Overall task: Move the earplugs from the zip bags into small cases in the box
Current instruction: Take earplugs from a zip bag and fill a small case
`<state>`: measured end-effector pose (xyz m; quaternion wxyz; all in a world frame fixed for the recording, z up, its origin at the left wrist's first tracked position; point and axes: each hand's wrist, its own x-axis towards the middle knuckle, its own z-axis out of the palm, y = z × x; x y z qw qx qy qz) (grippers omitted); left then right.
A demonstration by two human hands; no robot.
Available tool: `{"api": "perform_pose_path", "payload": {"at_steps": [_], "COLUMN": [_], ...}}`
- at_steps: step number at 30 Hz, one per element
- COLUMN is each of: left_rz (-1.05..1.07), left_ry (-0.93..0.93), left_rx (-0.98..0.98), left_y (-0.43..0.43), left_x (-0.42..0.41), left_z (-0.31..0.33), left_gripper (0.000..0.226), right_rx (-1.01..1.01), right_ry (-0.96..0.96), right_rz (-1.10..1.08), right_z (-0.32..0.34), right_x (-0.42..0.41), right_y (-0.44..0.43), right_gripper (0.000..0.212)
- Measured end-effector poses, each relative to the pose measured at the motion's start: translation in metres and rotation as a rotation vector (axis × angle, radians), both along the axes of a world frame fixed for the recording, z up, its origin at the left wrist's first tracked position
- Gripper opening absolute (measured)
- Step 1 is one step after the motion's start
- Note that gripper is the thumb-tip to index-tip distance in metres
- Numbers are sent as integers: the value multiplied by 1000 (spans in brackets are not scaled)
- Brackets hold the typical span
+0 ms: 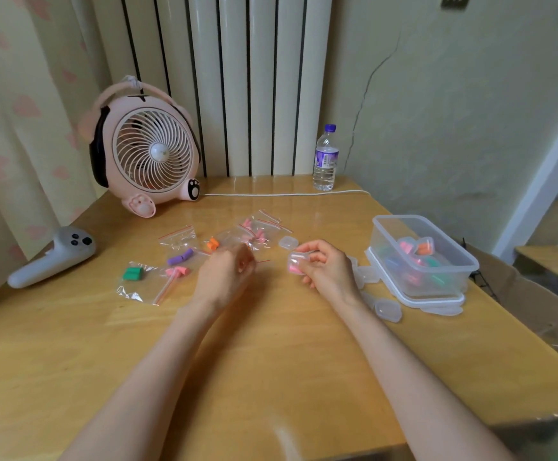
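My right hand [324, 267] grips a small clear case [296, 262] with a pink earplug inside, just above the table. My left hand [227, 271] has its fingers curled on a clear zip bag [237, 241] whose red strip pokes out to the right. Several zip bags lie behind and left of it, holding green [132, 273], purple [180, 257], pink [177, 271] and orange [213, 243] earplugs. A clear plastic box [437, 257] at the right holds several filled cases. Empty small cases [387, 309] lie beside it, and another one [288, 242] sits behind my right hand.
A pink desk fan [147, 151] stands at the back left, its white cord [287, 194] running across the table's rear. A water bottle [325, 158] stands at the back. A grey controller [54, 257] lies at the left edge. The box sits on its lid [417, 301].
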<state>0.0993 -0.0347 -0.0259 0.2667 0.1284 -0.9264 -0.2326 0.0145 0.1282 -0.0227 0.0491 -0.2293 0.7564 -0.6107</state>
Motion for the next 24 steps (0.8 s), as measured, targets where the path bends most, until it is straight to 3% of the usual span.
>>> {"api": "perform_pose_path", "payload": {"at_steps": [3,8,11,13,15,17,19,21,24], "left_rz": [-221,-367,-409,-426,-452,-465,-469,-463,-476], "left_ry": [85,119,127,117,110,111,98,101,115], "left_rx": [124,179,357,415,463,520,563,591,629], "left_y": [20,49,64,75,89,104,119,132,150], "left_x": [-3,-7,-11,-15,-18,-21,-24,-28,-32], "left_z": [10,34,44,47,48,49,50,48,46], "left_gripper": [6,9,7,6,5,5,8,14,19], "right_rx": [93,114,396,538,539,332,96,81,139], "right_ry": [120,380,415,379,393,352,177,73,12], "right_rz": [-147,-502,-581,-551,-517,-387,-191,-39,14], "right_z": [12,45,61,64,65,67,71,71,65], "right_x": [-5,-20,-38,-44,-41,-32,-13,1,10], "right_y": [9,62,99,116,124,128,133,143,162], "right_gripper": [15,19,32,40,37,24,12,17,16]}}
